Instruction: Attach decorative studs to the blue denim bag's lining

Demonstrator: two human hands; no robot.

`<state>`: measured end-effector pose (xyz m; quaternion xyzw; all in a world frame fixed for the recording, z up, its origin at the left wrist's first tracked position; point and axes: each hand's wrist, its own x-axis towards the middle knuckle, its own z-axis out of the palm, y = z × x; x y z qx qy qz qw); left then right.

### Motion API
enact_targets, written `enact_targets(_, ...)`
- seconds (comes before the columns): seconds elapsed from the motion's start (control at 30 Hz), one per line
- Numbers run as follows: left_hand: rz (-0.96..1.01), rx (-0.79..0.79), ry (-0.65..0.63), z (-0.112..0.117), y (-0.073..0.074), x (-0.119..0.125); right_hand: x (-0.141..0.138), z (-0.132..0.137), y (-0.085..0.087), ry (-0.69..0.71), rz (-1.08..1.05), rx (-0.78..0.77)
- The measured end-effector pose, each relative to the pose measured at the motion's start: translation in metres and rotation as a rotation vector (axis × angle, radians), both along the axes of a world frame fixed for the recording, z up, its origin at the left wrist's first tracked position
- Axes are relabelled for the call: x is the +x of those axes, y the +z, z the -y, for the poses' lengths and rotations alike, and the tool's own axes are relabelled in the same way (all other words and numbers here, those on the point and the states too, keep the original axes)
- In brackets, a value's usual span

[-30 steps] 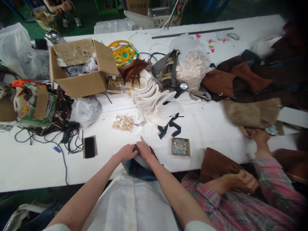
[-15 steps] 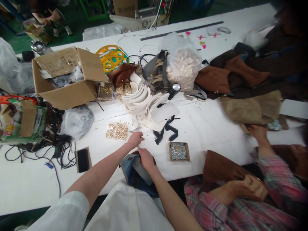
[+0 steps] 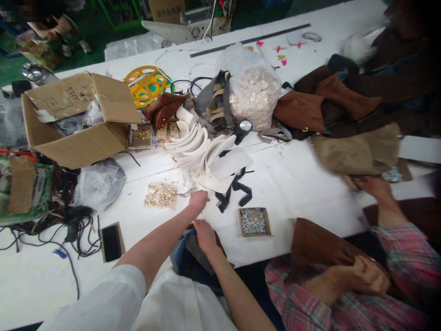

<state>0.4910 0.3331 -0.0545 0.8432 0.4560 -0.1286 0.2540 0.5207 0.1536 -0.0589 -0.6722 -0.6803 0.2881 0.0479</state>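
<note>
My left hand is closed just above the white table, past the front edge, fingers curled down. Whatever it pinches, if anything, is hidden by the fingers. My right hand lies nearer to me, gripping the upper edge of a blue and grey fabric piece that hangs over the table edge by my lap. A clear bag of small gold-coloured metal pieces lies left of my left hand. To the right of my hands sits a shallow box of small silver-coloured metal pieces.
White curved strips and black strips lie beyond my hands. A cardboard box and phone are at left. On the right, a co-worker's hand holds brown fabric; the other hand rests by tan fabric.
My left hand has shifted slightly right over the table, and its fingers now point downward. My right hand stays on the fabric piece. The whole view has swung slightly, moving the scene leftward.
</note>
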Motion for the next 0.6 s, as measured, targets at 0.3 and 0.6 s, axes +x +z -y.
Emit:
enact_targets(0.3,0.082,-0.061,-0.022,0.005,0.003,-0.009,0.000,-0.005,0.003,0.052,-0.031,-0.019)
enact_targets(0.6,0.403,-0.304,0.124,0.023,0.036,-0.077,0.015,0.039,0.034,-0.008,-0.086,0.167)
